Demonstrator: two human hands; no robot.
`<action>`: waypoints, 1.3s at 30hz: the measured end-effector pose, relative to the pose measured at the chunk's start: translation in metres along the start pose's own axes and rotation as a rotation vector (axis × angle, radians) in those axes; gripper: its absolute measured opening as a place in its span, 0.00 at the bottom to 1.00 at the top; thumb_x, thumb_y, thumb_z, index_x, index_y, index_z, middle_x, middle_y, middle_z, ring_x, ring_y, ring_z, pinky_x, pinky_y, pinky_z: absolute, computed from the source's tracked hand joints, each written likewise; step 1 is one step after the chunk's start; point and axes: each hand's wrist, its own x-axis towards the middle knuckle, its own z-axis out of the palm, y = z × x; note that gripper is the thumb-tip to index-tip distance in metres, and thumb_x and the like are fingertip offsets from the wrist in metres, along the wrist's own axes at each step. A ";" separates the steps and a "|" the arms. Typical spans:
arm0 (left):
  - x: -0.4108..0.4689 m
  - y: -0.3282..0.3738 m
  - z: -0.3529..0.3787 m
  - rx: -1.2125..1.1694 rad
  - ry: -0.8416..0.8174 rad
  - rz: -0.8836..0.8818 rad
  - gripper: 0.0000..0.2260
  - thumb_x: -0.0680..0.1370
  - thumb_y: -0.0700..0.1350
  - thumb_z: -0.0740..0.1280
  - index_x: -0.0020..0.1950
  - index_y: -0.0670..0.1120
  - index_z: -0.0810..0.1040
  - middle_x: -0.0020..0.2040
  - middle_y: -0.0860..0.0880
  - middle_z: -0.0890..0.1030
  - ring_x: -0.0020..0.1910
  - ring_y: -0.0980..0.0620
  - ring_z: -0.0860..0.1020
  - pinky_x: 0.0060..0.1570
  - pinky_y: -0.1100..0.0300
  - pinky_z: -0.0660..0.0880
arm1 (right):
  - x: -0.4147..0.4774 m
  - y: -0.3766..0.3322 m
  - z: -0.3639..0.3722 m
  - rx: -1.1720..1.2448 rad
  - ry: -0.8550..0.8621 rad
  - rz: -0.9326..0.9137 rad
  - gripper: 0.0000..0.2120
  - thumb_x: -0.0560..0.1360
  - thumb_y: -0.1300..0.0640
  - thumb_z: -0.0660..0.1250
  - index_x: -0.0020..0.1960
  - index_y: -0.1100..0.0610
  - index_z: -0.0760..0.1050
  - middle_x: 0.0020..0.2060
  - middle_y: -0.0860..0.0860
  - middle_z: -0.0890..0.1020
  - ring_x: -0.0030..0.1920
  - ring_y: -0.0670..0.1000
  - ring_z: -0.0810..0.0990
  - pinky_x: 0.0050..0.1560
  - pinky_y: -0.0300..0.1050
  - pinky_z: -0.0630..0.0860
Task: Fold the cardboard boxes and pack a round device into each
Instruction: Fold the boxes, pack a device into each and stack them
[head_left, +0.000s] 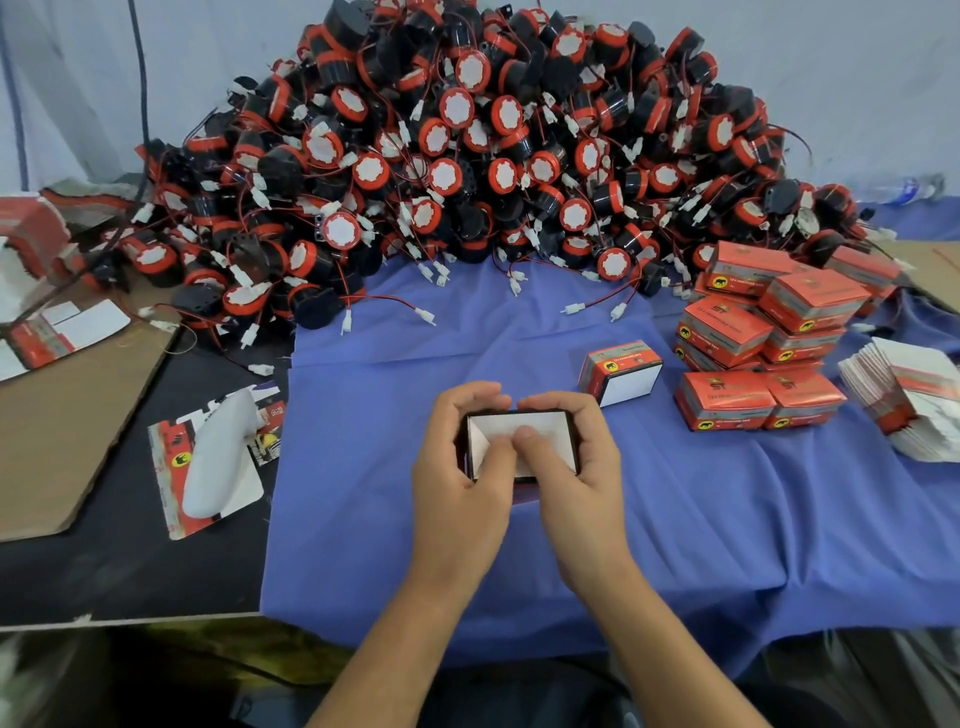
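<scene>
So closest to me is my own two hands: left hand (457, 467) and right hand (576, 467) are both wrapped round one small box (540, 427), fingers curled over its far edge and sides, both thumbs pressing down on the white flap on top. Can't see what's inside, the flap and my thumbs cover it. Everything under the grip is the blue cloth (701, 519), which runs out past my hands on both sides. Straight ahead, beyond the box, is the huge pile of round devices (493, 156), black and red with white faces, with loose wires and white plugs trailing onto the cloth towards me. Well off to the left of my grip lies a brown cardboard sheet (62, 415) on the dark table. Ahead and to the right sits the stack of closed boxes (769, 338), orange-red. Further right, a heap of flat blanks (909, 395). Nearest my right hand, just ahead of it, one lone box (621, 371) with its white end facing me.
</scene>
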 end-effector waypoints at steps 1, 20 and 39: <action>0.001 0.000 0.000 0.009 -0.014 -0.015 0.16 0.77 0.36 0.66 0.59 0.54 0.78 0.56 0.56 0.83 0.58 0.54 0.82 0.49 0.57 0.83 | 0.000 -0.001 -0.001 0.009 0.010 -0.001 0.06 0.77 0.62 0.66 0.51 0.54 0.78 0.46 0.51 0.84 0.45 0.49 0.82 0.43 0.42 0.79; 0.019 0.014 -0.039 -0.495 -0.686 -0.670 0.31 0.73 0.46 0.73 0.77 0.49 0.71 0.75 0.44 0.74 0.69 0.41 0.76 0.70 0.43 0.73 | 0.002 -0.028 -0.011 0.017 -0.085 -0.025 0.17 0.81 0.54 0.57 0.43 0.62 0.79 0.42 0.52 0.85 0.42 0.45 0.82 0.41 0.34 0.76; 0.033 0.006 -0.046 1.197 -0.586 0.603 0.57 0.62 0.47 0.85 0.82 0.62 0.55 0.67 0.66 0.71 0.57 0.52 0.62 0.56 0.61 0.53 | 0.018 0.004 -0.053 -0.107 -0.319 0.238 0.25 0.78 0.66 0.71 0.71 0.48 0.72 0.56 0.57 0.82 0.55 0.51 0.81 0.62 0.49 0.78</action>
